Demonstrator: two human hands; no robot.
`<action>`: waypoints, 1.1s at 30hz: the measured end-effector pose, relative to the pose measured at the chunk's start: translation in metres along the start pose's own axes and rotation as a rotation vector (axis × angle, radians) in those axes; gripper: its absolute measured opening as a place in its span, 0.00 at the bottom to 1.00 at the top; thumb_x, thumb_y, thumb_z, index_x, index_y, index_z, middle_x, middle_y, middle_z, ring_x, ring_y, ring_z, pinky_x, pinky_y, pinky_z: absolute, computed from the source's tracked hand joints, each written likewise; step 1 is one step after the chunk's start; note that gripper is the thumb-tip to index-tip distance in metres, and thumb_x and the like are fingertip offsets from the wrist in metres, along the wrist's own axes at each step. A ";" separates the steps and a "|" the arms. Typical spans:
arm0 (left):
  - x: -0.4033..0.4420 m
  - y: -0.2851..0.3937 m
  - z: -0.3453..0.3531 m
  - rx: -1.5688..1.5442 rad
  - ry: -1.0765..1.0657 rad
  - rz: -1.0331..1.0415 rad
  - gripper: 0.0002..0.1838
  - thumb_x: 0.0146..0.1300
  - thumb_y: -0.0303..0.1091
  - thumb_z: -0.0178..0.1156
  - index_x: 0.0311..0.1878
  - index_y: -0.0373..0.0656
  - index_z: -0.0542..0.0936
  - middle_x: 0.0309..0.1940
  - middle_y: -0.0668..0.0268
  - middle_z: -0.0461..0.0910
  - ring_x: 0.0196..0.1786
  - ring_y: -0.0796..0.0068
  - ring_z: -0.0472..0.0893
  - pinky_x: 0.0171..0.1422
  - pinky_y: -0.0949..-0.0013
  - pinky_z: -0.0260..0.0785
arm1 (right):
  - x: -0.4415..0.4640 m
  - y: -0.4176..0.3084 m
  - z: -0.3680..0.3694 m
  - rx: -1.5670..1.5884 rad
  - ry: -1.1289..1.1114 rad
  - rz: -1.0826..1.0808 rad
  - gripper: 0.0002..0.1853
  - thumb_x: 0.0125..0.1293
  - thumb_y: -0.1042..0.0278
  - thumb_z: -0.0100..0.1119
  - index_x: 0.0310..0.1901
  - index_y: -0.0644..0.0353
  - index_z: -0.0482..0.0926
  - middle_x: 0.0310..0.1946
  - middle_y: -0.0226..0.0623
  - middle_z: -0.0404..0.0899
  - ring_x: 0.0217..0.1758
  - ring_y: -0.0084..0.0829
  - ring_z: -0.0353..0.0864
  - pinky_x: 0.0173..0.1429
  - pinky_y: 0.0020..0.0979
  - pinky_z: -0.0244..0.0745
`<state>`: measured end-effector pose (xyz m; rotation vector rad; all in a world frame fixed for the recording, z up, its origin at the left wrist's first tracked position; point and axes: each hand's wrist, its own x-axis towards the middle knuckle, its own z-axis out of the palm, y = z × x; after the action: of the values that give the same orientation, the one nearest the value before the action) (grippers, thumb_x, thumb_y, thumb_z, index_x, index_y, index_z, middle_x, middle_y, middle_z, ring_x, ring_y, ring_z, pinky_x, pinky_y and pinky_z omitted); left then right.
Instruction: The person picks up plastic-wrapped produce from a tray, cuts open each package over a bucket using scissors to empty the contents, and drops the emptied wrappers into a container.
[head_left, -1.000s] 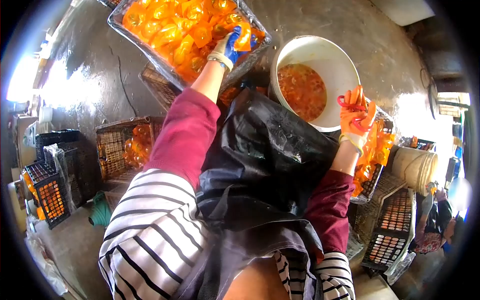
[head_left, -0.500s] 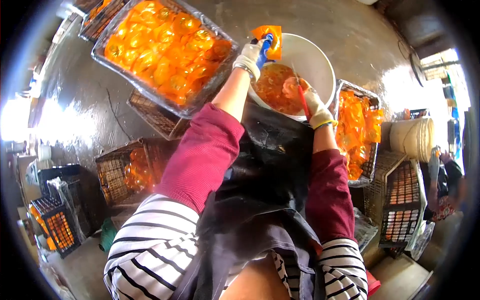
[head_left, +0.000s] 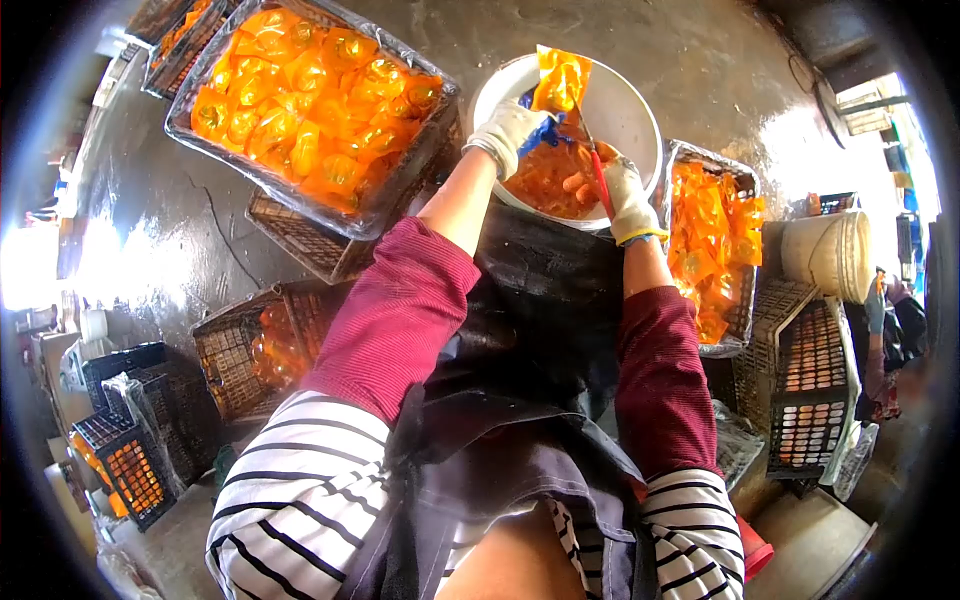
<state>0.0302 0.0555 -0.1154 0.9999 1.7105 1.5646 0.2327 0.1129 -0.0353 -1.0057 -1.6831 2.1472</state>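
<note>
Currently, left hand (head_left: 514, 132) grasps orange packet (head_left: 562, 80) over white bucket (head_left: 632, 112); right hand (head_left: 627, 202) clenched round red-handled scissors (head_left: 602, 181), blades by packet. Crate (head_left: 724, 349) right of bucket.

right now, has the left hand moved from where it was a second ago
Yes: judged against the bucket, the left hand has moved right, from over the crate to over the bucket's left side.

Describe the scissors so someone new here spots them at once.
Find the large white bucket in front of the black apron. Over its right side, the gloved right hand holds the scissors. Their bright red handle sets them apart from the orange packet in the left hand.
</note>
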 end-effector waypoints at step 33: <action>-0.030 0.118 -0.006 0.846 0.205 -0.377 0.18 0.60 0.35 0.45 0.45 0.39 0.81 0.47 0.50 0.78 0.51 0.58 0.79 0.57 0.63 0.68 | -0.008 -0.009 0.013 -0.617 0.086 -0.033 0.18 0.63 0.58 0.57 0.49 0.63 0.76 0.34 0.39 0.80 0.33 0.28 0.79 0.38 0.25 0.74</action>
<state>0.0559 0.0288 0.0003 0.8110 2.6093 0.6982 0.2283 0.1010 -0.0224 -1.1751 -2.3562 1.5508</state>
